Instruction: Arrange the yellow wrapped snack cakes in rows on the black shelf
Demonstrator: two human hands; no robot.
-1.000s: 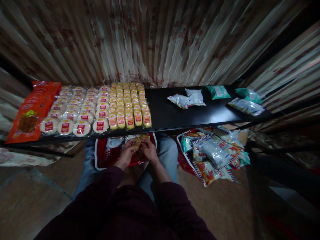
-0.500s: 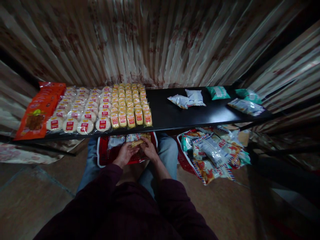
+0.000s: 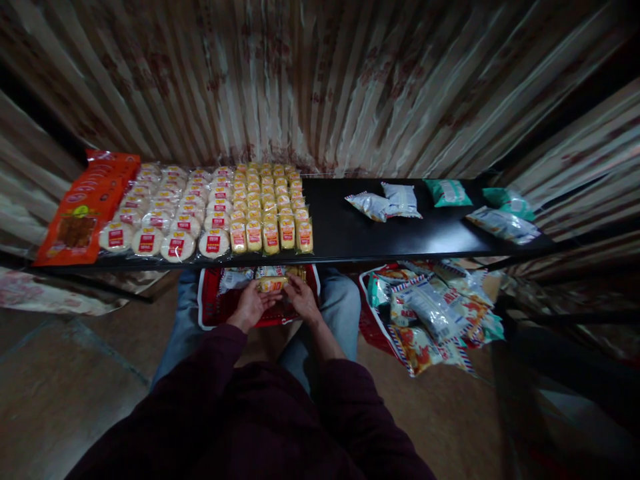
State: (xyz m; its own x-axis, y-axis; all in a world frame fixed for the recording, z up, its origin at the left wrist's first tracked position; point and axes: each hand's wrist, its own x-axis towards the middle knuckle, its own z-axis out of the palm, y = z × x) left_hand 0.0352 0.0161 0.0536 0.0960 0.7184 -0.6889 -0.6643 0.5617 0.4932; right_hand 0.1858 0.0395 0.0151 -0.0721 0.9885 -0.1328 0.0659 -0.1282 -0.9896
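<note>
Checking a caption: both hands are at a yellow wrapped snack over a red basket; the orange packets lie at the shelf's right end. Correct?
No: the head view shows the orange packets at the shelf's left end. Left hand and right hand are at the yellow snack over a red basket.

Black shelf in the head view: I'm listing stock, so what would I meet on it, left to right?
Orange plastic packets, round white wrapped snacks, oblong yellow wrapped snacks, two silvery pillow bags, a green pillow bag, a silvery and green bag pair.
</note>
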